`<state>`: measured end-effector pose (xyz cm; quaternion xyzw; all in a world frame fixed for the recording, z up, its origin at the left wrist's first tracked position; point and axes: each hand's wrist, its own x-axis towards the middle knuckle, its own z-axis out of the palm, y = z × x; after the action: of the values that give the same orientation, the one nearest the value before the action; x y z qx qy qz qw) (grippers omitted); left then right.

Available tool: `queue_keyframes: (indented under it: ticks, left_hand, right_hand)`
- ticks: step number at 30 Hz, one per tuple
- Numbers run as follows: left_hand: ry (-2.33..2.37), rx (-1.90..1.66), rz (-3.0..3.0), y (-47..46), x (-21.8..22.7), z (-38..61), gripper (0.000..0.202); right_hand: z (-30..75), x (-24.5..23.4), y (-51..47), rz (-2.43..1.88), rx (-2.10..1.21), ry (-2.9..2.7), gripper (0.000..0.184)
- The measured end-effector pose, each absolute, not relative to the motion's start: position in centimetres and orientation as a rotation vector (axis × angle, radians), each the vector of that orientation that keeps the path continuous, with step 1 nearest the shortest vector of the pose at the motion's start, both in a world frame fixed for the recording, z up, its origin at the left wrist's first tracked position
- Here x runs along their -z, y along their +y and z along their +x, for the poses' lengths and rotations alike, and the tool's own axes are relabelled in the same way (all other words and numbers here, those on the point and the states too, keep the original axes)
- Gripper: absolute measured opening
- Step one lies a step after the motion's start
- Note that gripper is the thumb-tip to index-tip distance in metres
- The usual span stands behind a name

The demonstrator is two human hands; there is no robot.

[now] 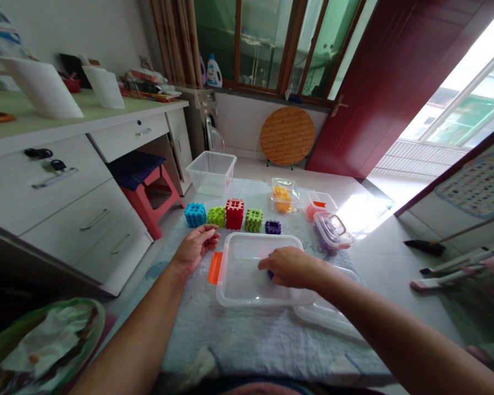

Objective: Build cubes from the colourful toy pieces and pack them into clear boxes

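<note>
My right hand [290, 267] is over the clear plastic box [241, 274], its fingers closed on a small purple building piece [270, 274] that mostly hides beneath them. My left hand [195, 248] rests just left of the box, loosely curled with fingers a little apart and nothing visible in it. An orange clip [215, 267] sticks out from the box's left side. Behind the box stands a row of interlocking-piece blocks: a blue block [195, 215], a lime block [217, 216], a tall red block [234, 214], a green block [254, 220] and a low purple block [273, 227].
A clear lid [327, 318] lies partly under the box's right side. Farther back are an empty-looking clear bin [211, 170], a container with yellow pieces [283, 197], one with red pieces [319, 206] and a lidded purple one [334, 231]. A red stool [148, 192] stands left.
</note>
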<state>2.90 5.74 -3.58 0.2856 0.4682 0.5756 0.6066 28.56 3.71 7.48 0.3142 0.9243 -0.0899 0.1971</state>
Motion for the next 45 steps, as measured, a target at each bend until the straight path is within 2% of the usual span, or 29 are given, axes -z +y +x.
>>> queue_keyframes:
  ticks: [2, 4, 7, 10, 13, 17, 19, 30, 35, 40, 45]
  left_hand:
    - [1.087, -1.33, 0.658, 5.7, 3.5, 2.9, 0.023]
    - [1.094, -1.33, 0.659, 5.7, 3.6, 2.9, 0.023]
    - [1.099, -1.328, 0.658, 5.8, 3.6, 2.9, 0.023]
    - [1.098, -1.327, 0.65, 5.7, 3.5, 3.0, 0.023]
    - [1.093, -1.327, 0.655, 5.7, 3.3, 3.0, 0.022]
    - [1.088, -1.331, 0.658, 5.7, 3.3, 3.0, 0.022]
    - [1.089, -1.331, 0.651, 5.7, 3.4, 2.9, 0.022]
    - [1.091, -1.321, 0.647, 5.8, 3.5, 2.8, 0.022]
    - [1.083, -1.322, 0.654, 5.8, 3.5, 2.9, 0.024]
    - [1.081, -1.321, 0.664, 5.8, 3.6, 2.9, 0.024]
    - [1.075, -1.319, 0.679, 5.8, 3.8, 2.8, 0.026]
  right_hand:
    - [29.5, -9.5, 4.5, 0.947, 0.424, 2.7, 0.037]
    - [30.5, -11.3, 5.8, 1.121, 0.501, 2.818, 0.032]
    - [31.9, -11.8, 8.7, 1.497, 0.399, 2.902, 0.026]
    - [32.5, -9.4, 12.0, 1.662, 0.248, 2.797, 0.026]
    - [32.6, -5.9, 14.6, 1.552, 0.257, 2.704, 0.028]
    - [32.2, -2.5, 16.5, 1.455, 0.268, 2.659, 0.06]
    - [31.9, -1.6, 17.1, 1.424, 0.268, 2.629, 0.068]
    - [30.6, -0.4, 17.4, 1.355, 0.226, 2.619, 0.051]
    - [30.9, -2.5, 17.1, 1.408, 0.231, 2.65, 0.046]
    - [31.6, -8.6, 14.3, 1.451, 0.227, 2.811, 0.043]
    - [30.3, -13.0, 7.9, 1.143, 0.449, 2.94, 0.048]
